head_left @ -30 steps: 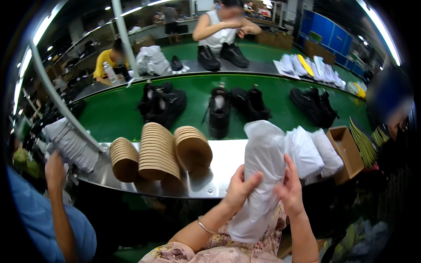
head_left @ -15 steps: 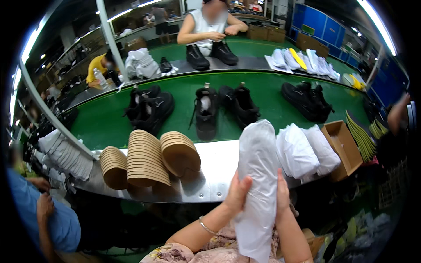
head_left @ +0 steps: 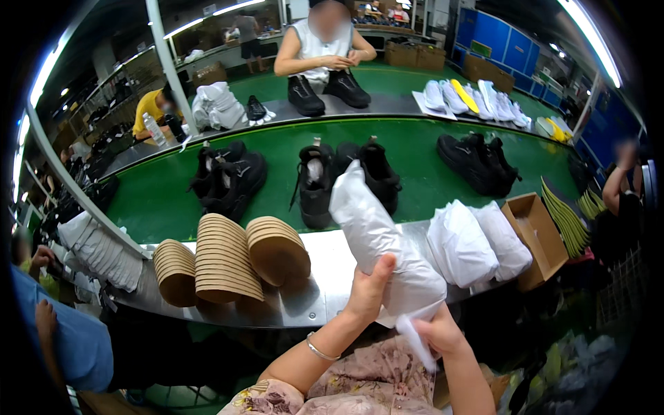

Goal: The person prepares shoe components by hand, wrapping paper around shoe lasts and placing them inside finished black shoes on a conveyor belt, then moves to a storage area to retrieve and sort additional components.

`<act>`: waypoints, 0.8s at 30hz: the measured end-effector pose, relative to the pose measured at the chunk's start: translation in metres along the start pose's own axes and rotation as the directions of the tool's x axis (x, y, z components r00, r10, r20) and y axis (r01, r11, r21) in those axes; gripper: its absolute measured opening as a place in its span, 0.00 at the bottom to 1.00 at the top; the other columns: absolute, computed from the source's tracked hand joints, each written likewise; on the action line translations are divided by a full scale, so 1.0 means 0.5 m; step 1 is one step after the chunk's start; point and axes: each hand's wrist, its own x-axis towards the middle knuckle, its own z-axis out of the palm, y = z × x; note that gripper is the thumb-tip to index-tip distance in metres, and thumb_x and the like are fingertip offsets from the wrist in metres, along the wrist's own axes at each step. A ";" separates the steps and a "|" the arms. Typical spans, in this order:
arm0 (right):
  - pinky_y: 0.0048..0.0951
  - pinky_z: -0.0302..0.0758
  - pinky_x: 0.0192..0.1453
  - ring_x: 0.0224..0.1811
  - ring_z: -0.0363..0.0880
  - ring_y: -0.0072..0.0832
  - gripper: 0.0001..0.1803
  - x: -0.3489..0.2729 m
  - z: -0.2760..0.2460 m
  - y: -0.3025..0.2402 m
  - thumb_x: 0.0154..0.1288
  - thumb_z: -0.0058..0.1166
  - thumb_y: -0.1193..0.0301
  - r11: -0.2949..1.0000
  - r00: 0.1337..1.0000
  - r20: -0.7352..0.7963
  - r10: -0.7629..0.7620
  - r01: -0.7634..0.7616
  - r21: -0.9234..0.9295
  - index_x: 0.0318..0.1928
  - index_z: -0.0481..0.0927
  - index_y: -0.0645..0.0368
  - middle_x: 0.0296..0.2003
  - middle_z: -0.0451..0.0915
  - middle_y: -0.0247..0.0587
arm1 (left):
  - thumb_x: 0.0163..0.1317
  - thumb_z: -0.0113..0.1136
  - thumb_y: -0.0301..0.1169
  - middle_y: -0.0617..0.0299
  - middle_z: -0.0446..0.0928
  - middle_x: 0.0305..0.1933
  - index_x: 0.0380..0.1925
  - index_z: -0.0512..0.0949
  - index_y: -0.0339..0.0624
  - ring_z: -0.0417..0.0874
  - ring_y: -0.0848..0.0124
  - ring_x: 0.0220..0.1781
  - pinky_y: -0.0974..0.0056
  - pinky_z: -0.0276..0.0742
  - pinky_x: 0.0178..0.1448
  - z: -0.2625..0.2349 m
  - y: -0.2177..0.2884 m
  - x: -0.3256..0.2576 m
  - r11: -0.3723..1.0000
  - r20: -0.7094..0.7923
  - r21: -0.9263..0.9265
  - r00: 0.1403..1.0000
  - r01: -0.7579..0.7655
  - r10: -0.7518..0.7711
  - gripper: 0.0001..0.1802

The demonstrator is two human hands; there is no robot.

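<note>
A long bundle wrapped in white paper (head_left: 370, 218) slants in front of me, its narrow end pointing up and away. My left hand (head_left: 369, 294) is closed round its left side, the thumb lying along the front. At the lower end my right hand (head_left: 443, 333) grips a loose, twisted end of the same paper, slightly smeared by motion. What lies inside the wrapping is hidden. To the right of the bundle, two plump white paper-wrapped bundles (head_left: 462, 245) lie side by side on the metal ledge (head_left: 330, 266).
Stacked curved brown boards (head_left: 225, 259) stand on the ledge's left, near white wads (head_left: 104, 252). A cardboard box (head_left: 536, 235) and green insoles (head_left: 564, 218) are at right. Black shoes (head_left: 235, 183) sit on the green belt (head_left: 415, 149). A person (head_left: 324, 52) works opposite.
The bundle has tilted left from nearly upright. My right hand has moved from its side down to the lower end, and now grips the loose paper there.
</note>
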 end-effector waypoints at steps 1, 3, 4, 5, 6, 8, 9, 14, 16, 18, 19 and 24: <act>0.30 0.61 0.62 0.60 0.63 0.29 0.51 -0.005 0.002 0.000 0.44 0.62 0.78 0.999 0.999 -0.029 0.032 -0.032 -0.024 0.67 0.47 0.60 0.58 0.63 0.44 | 0.57 0.61 0.46 0.59 0.73 0.44 0.49 0.68 0.34 0.75 0.71 0.46 0.65 0.73 0.50 0.008 -0.017 0.000 0.999 -0.020 0.035 0.999 -0.030 0.030 0.30; 0.29 0.65 0.59 0.57 0.67 0.28 0.45 0.011 0.022 -0.042 0.44 0.59 0.81 0.994 0.994 -0.085 0.075 -0.081 -0.076 0.65 0.54 0.61 0.55 0.67 0.42 | 0.56 0.59 0.51 0.58 0.73 0.46 0.49 0.67 0.35 0.75 0.69 0.48 0.64 0.72 0.53 0.026 -0.007 0.005 0.999 -0.042 0.047 0.999 -0.004 0.006 0.32; 0.28 0.68 0.56 0.53 0.71 0.27 0.38 0.012 0.010 -0.017 0.43 0.56 0.84 0.977 0.984 -0.140 -0.114 0.086 -0.194 0.59 0.60 0.63 0.50 0.71 0.40 | 0.56 0.58 0.53 0.57 0.73 0.47 0.50 0.67 0.35 0.75 0.68 0.49 0.62 0.72 0.54 0.030 0.009 0.005 0.999 0.001 -0.030 0.999 0.033 -0.033 0.34; 0.28 0.68 0.56 0.53 0.71 0.27 0.37 0.007 0.017 -0.027 0.44 0.56 0.85 0.975 0.971 -0.192 -0.142 0.104 -0.195 0.59 0.60 0.63 0.50 0.71 0.40 | 0.56 0.56 0.56 0.56 0.73 0.49 0.51 0.67 0.35 0.75 0.67 0.50 0.61 0.72 0.55 0.038 0.019 0.004 0.991 0.050 -0.112 0.997 0.071 -0.065 0.35; 0.27 0.69 0.56 0.52 0.71 0.28 0.37 0.004 0.027 -0.035 0.44 0.55 0.85 0.976 0.959 -0.235 -0.160 0.118 -0.184 0.59 0.60 0.64 0.49 0.71 0.41 | 0.56 0.51 0.61 0.54 0.73 0.48 0.50 0.66 0.35 0.76 0.65 0.49 0.60 0.71 0.56 0.037 0.003 0.008 0.999 0.005 -0.044 1.000 0.027 -0.027 0.38; 0.25 0.70 0.51 0.48 0.72 0.26 0.32 0.002 0.054 -0.045 0.46 0.56 0.85 0.976 0.914 -0.368 -0.169 0.102 -0.195 0.54 0.62 0.65 0.45 0.72 0.42 | 0.55 0.49 0.63 0.53 0.74 0.47 0.50 0.66 0.34 0.77 0.63 0.48 0.59 0.71 0.56 0.028 0.000 0.010 0.997 0.011 -0.079 1.000 0.015 -0.014 0.40; 0.25 0.71 0.49 0.46 0.72 0.25 0.29 0.002 0.068 -0.035 0.46 0.57 0.84 0.964 0.884 -0.420 -0.206 0.112 -0.240 0.52 0.63 0.64 0.44 0.72 0.41 | 0.55 0.48 0.64 0.52 0.74 0.47 0.50 0.66 0.34 0.77 0.61 0.48 0.58 0.71 0.57 0.024 0.001 0.010 0.995 0.015 -0.098 1.000 0.011 -0.010 0.41; 0.21 0.71 0.38 0.33 0.72 0.18 0.16 0.000 0.100 -0.001 0.51 0.58 0.83 0.968 0.769 -0.589 -0.249 0.186 -0.166 0.39 0.67 0.62 0.33 0.73 0.34 | 0.55 0.41 0.68 0.47 0.75 0.44 0.49 0.66 0.33 0.77 0.57 0.47 0.58 0.72 0.55 0.029 -0.019 0.015 0.952 -0.099 -0.306 0.995 -0.003 -0.029 0.44; 0.19 0.71 0.38 0.29 0.73 0.18 0.10 -0.007 0.111 0.001 0.53 0.55 0.83 0.975 0.806 -0.568 -0.169 0.220 0.022 0.36 0.70 0.63 0.32 0.76 0.35 | 0.55 0.39 0.69 0.46 0.75 0.44 0.49 0.66 0.33 0.77 0.57 0.46 0.57 0.72 0.54 0.029 -0.017 0.009 0.946 -0.117 -0.325 0.992 0.008 -0.048 0.45; 0.20 0.71 0.39 0.31 0.74 0.19 0.09 -0.017 0.113 -0.008 0.56 0.54 0.80 0.951 0.872 -0.476 -0.115 0.235 0.200 0.38 0.72 0.65 0.35 0.77 0.37 | 0.55 0.37 0.69 0.46 0.75 0.44 0.49 0.66 0.33 0.77 0.57 0.46 0.57 0.72 0.54 0.024 -0.015 0.004 0.938 -0.088 -0.344 0.994 0.024 -0.058 0.45; 0.20 0.71 0.39 0.32 0.75 0.19 0.08 -0.022 0.115 -0.013 0.58 0.54 0.78 0.930 0.901 -0.422 -0.095 0.232 0.285 0.39 0.73 0.66 0.36 0.78 0.38 | 0.55 0.36 0.69 0.46 0.75 0.44 0.49 0.65 0.33 0.77 0.57 0.46 0.57 0.72 0.54 0.023 -0.012 0.000 0.934 -0.075 -0.356 0.995 0.032 -0.063 0.46; 0.20 0.71 0.44 0.38 0.75 0.21 0.10 -0.018 0.139 -0.022 0.63 0.50 0.75 0.895 0.915 -0.402 -0.032 0.205 0.396 0.42 0.74 0.69 0.37 0.78 0.39 | 0.54 0.37 0.69 0.45 0.74 0.46 0.50 0.64 0.31 0.75 0.56 0.48 0.56 0.70 0.56 0.036 0.020 -0.013 0.919 -0.008 -0.395 1.000 0.008 -0.012 0.47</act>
